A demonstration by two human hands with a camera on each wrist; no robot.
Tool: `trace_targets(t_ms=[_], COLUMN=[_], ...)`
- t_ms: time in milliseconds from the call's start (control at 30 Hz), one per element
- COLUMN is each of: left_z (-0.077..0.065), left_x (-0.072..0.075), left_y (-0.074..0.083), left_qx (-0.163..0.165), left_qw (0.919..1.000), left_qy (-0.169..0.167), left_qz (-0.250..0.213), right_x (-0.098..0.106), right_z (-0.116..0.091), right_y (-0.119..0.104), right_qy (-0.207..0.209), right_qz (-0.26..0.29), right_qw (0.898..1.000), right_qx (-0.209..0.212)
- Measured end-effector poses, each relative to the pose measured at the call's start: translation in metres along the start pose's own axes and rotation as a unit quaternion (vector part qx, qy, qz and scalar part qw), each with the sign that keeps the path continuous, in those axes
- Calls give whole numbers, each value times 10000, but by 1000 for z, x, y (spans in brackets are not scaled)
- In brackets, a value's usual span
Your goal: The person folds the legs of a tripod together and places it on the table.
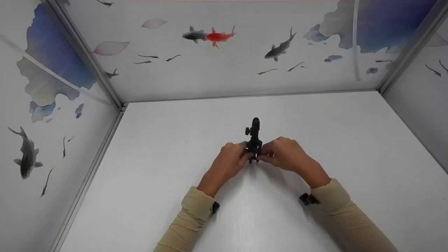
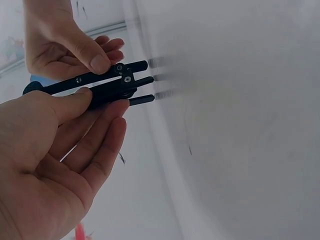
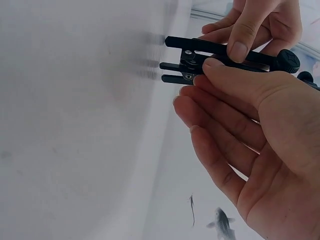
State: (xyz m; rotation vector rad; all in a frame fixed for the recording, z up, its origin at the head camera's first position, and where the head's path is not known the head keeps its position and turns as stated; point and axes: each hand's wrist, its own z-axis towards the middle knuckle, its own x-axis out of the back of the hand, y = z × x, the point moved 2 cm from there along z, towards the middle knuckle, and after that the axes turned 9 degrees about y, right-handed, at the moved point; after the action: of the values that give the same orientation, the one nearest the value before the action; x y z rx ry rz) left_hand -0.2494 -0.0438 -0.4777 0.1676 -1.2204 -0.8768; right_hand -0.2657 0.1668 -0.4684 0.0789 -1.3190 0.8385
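A small black tripod [image 1: 254, 141] stands upright between both hands, its legs folded close together and a round knob [image 1: 247, 131] jutting from its upper left side. From the left, my left hand [image 1: 227, 159] pinches a leg between thumb and fingers. My right hand [image 1: 285, 154] pinches another leg from the right, with its remaining fingers loosely bent. In the left wrist view, three leg tips [image 2: 145, 98] point at the white surface, right by their blurred reflections. The right wrist view shows a silver-screwed joint [image 3: 189, 64] linking the legs; my right thumb [image 3: 220, 67] lies just above it.
A white tabletop [image 1: 168, 140] spreads around the tripod. Behind it rises a white panel [image 1: 224, 77] printed with fish and petals, and similar panels stand at left and right. Small black devices [image 1: 309, 199] sit at both sleeve cuffs.
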Motion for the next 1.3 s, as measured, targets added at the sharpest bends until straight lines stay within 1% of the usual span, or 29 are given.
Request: trace_targets(t_ms=[67,167,267,400,500,633,700,767,900,967,1033,1133,1300], left_z=[1,1,1,1,1,1,1,2,1,0,0,0,0], left_x=[0,0,0,0,0,0,0,0,4,6,7,5,2], left_y=[0,1,2,2,2,1,0,-1,-2,-2,-3,-5,-5], left_qx=[-1,-30,20,111,78,58,56,59,190,338,492,660,620], left_qw=[10000,9999,9999,9999,9997,9996,9997,9999,9986,9966,9949,9931,9928], left_qy=[43,114,127,117,171,231,216,124,-306,-492,-582,-556,-424], left_qz=[0,38,75,63,135,168,107,-21,-396,-571,-666,-792,-938], right_x=[0,1,1,0,-1,-3,-2,1,9,10,10,7,3], right_z=[0,0,0,1,1,0,0,0,-1,0,0,1,4], right_y=[0,-2,-4,-6,-7,-7,-6,-3,3,4,5,5,5], right_qy=[-36,-128,-234,-261,-276,-398,-413,-335,-38,47,62,7,19], right_qz=[-13,156,307,422,457,513,467,365,120,140,229,481,844], right_qw=[10000,9998,9991,9985,9979,9967,9972,9986,9991,9981,9978,9971,9955], right_qx=[-4,89,166,236,368,489,417,195,-415,-590,-624,-586,-437])
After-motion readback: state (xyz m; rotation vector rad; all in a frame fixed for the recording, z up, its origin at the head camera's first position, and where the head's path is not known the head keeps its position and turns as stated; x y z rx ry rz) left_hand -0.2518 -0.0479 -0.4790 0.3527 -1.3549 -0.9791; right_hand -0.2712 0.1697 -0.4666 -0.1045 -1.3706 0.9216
